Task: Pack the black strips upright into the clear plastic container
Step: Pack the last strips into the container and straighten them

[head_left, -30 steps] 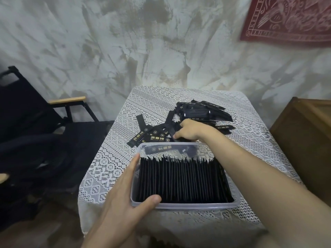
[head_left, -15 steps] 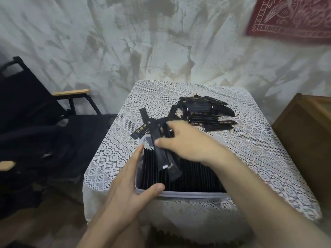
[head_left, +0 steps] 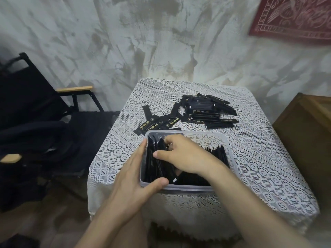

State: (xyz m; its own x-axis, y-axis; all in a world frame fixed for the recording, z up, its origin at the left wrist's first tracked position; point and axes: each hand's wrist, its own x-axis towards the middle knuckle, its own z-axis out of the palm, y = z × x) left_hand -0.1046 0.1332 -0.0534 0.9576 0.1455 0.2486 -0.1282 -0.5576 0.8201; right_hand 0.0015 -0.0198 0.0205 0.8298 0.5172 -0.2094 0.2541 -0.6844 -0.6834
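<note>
Bracing clear plastic container (head_left: 206, 134), left hand (head_left: 136, 181) grip apart; right hand (head_left: 182, 156) grip clamped on black strips (head_left: 216, 153); loose pile (head_left: 202, 106) behind.

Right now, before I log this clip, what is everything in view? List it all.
clear container: one, transparent, near edge of the table
packed strips: many, black, standing on edge inside the container
loose strips: a heap plus a few scattered, black with gold marks, on the cloth beyond the container
tablecloth: one, white lace, covering the table
folding chair: one, black with pale wooden armrests, left of the table
wooden cabinet: one, brown, right edge
wall hanging: one, dark red, upper right
left hand: one, braces the container's near left corner
right hand: one, inside the container, fingers curled among the strips; grip unclear
</note>
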